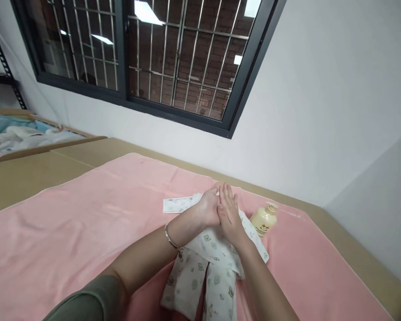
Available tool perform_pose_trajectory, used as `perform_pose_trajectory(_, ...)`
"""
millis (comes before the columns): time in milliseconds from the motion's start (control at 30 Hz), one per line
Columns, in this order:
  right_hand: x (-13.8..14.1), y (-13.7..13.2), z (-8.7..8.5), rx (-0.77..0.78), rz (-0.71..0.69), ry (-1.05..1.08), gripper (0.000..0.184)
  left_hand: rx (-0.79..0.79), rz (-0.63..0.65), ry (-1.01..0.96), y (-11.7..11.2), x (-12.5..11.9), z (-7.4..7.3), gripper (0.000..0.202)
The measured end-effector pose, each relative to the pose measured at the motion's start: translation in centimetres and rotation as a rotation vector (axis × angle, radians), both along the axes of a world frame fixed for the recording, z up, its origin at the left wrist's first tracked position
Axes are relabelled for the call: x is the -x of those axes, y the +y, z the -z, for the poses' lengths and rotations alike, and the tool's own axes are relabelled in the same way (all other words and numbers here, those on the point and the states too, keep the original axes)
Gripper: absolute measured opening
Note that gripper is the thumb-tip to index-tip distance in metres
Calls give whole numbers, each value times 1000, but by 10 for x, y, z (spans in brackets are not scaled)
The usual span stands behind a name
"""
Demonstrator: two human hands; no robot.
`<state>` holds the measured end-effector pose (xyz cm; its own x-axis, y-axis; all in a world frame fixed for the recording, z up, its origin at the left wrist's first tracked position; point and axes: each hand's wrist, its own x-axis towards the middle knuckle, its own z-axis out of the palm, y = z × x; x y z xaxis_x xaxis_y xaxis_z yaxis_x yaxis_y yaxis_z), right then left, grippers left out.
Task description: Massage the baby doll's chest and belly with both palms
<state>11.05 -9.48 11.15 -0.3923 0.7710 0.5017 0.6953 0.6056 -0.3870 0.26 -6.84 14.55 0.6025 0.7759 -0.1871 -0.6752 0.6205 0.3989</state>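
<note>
My left hand [209, 208] and my right hand [230, 216] meet palm to palm, with nothing visible between them. The fingers of the right hand are stretched out; those of the left are partly hidden behind it. Beneath them, a small white printed top [217, 245] and matching trousers [217, 285] are laid out, one sleeve [178, 204] reaching left. Whether a doll or anything else fills the clothes I cannot tell, since my hands and forearms cover the upper part. A pale yellow pump bottle [264, 219] is just right of the top.
A pink cloth [96, 214] covers most of the tan padded surface [20, 183]. Behind it rises a white wall [304, 111] with a dark-framed barred window [173, 109]. At the far left is a wooden-edged bed or crib [47, 149] holding white and blue fabric.
</note>
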Motion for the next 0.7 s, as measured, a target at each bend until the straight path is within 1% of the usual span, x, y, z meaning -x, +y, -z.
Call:
perform_pose_trajectory(67, 4, -8, 1, -50, 26, -78, 66, -18, 5, -38, -1, 16, -14, 63)
perform_pose_trajectory(133, 15, -28, 0, -89, -45, -135, 72, -37, -39, -31, -1, 31, -25, 63)
perform_pose_trajectory(200, 28, -51, -2, -110, -123, -150, 75, -50, -104, 0, -3, 40, -30, 59)
perform_pose_trajectory(267, 37, -66, -7, -127, -168, -197, 71, -55, -147, 16, -10, 39, -28, 58)
perform_pose_trajectory(333, 37, -67, -15, -149, -153, -205, 67, -71, -169, 2, -23, 30, -21, 58)
perform_pose_trajectory(367, 34, -62, -20, -160, -131, -188, 65, -86, -178, -10, -30, 23, -19, 56)
perform_pose_trajectory(400, 30, -55, -26, -171, -103, -162, 64, -135, -198, -37, -38, 17, -17, 53)
perform_pose_trajectory(433, 26, -47, -32, -181, -70, -132, 63, -160, -189, -50, -45, 11, -16, 50)
perform_pose_trajectory(500, 20, -35, -42, -201, 7, -74, 62, -212, -151, -72, -56, 6, -20, 48)
perform_pose_trajectory(533, 19, -33, -44, -206, 48, -53, 62, -232, -131, -80, -60, 7, -23, 48)
perform_pose_trajectory(567, 20, -35, -44, -207, 81, -41, 62, -247, -130, -87, -63, 10, -28, 50)
perform_pose_trajectory(633, 28, -46, -39, -192, 95, -38, 64, -258, -195, -80, -68, 20, -36, 54)
perform_pose_trajectory(700, 40, -61, -27, -180, 4, -45, 64, -293, -306, -49, -73, 31, -42, 57)
